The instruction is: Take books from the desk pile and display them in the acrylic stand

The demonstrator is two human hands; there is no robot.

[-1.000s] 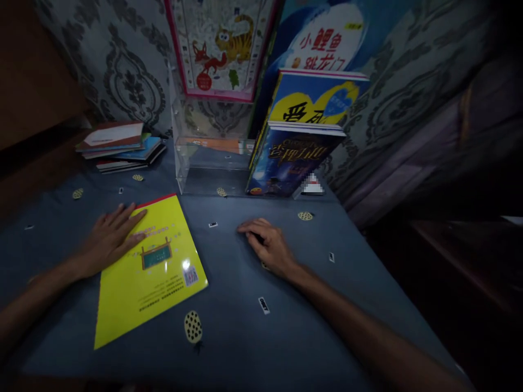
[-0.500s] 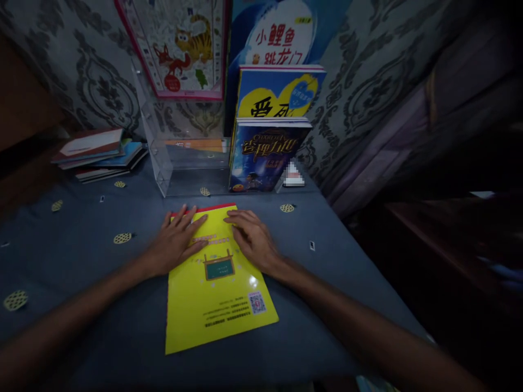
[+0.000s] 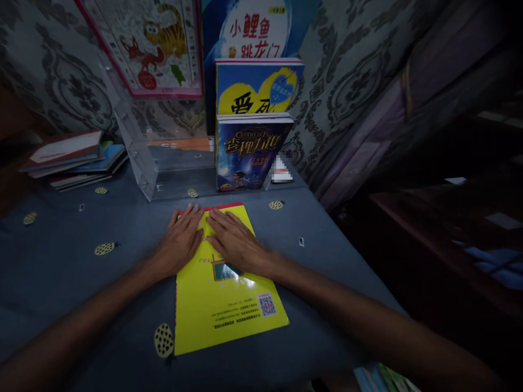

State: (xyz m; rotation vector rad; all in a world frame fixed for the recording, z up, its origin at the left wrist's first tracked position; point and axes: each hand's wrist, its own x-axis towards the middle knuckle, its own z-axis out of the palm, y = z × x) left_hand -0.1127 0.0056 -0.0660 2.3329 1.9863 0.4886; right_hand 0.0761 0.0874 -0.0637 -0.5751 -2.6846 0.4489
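A yellow book [image 3: 216,326] with a red strip along its far edge lies closed and flat on the cloth-covered table. On its far left part rests my left hand [image 3: 177,242], palm down with the fingers stretched out. My right hand [image 3: 235,239] lies flat beside it, fingers extended toward the book's far edge and covering part of the printed green board picture. The two hands are close together with a narrow strip of yellow cover between them. Neither hand grips anything.
Behind the book stands a clear acrylic rack [image 3: 139,169] holding upright books, with a dark blue book [image 3: 249,155] in front. A stack of thin books [image 3: 77,155] lies at the back left. The table's right edge [image 3: 351,239] drops toward a dark area; a curtain [image 3: 359,141] hangs behind.
My right hand has slid left across the cover, nearer my left hand, and lies flatter. The camera view has shifted, so the rack and stack appear farther left.
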